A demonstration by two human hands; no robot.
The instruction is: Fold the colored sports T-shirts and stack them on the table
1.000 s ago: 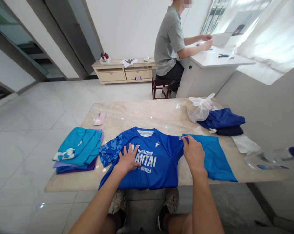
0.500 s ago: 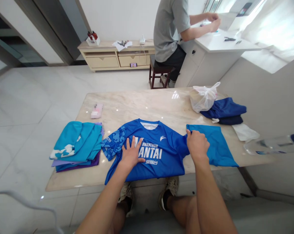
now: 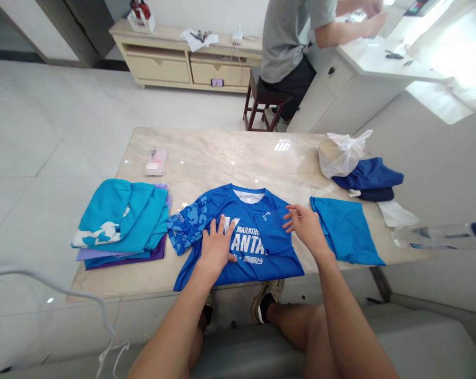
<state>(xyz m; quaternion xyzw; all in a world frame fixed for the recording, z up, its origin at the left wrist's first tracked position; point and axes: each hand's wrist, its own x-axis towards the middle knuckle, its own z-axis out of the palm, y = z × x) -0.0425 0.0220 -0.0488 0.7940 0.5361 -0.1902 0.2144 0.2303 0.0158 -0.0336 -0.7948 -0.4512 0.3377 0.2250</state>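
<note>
A blue T-shirt [image 3: 241, 271] with white lettering lies front up on the table. Its right-hand sleeve [image 3: 275, 223] is folded inward over the chest, while the patterned left-hand sleeve [image 3: 190, 221] is spread outward. My left hand [image 3: 218, 246] rests flat on the shirt front with fingers spread. Just at the folded sleeve's edge is my right hand [image 3: 306, 226], its fingers apart and holding nothing. A folded teal cloth [image 3: 350, 231] lies right of that hand. On the left sits a stack of folded teal and purple garments [image 3: 119, 216].
The marble-patterned table [image 3: 222, 152] also bears a pink packet [image 3: 156, 163], a tied plastic bag [image 3: 340, 155], dark blue cloth [image 3: 370, 179] and a clear bottle [image 3: 439, 236] on its side. Beyond, a person in grey [image 3: 289, 42] sits on a stool [image 3: 267, 97]. A cable [image 3: 64, 287] hangs at lower left.
The right-hand sleeve has been folded inward over the shirt's chest, and my right hand has let go of it. My left hand stays on the shirt. The view has shifted slightly.
</note>
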